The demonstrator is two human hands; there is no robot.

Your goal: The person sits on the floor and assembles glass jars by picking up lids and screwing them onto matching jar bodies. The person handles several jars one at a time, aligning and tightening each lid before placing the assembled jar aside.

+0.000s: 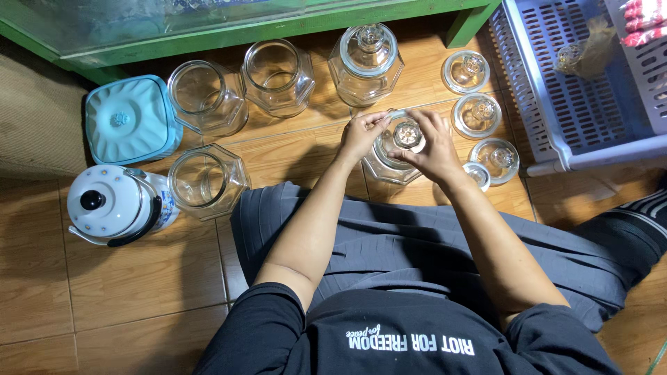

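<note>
Left hand: the left hand (361, 133) pinched the rim of a glass lid (405, 134) between thumb and fingertips, steadying its left edge.
Right hand: the right hand (434, 144) curled over the lid's right side, fingers grasping the rim, so both hands kept it level.
Lid and jar: the lid sat over the mouth of a faceted glass jar (386, 163) on the wooden floor (139, 278), just ahead of the person's lap; whether it was fully seated I could not tell, as the hands covered the rim.
Open jars: three lidless jars (276, 75) stood to the left, mouths up.
Lidded jar: one closed jar (366, 62) stood behind.
Spare lids: loose lids (465, 71) lay knob-up in a column on the right, within easy reach.
Other items: a blue square container (129, 119) and a white flask (114, 203) sat far left; a pale crate (577, 90) far right.
</note>
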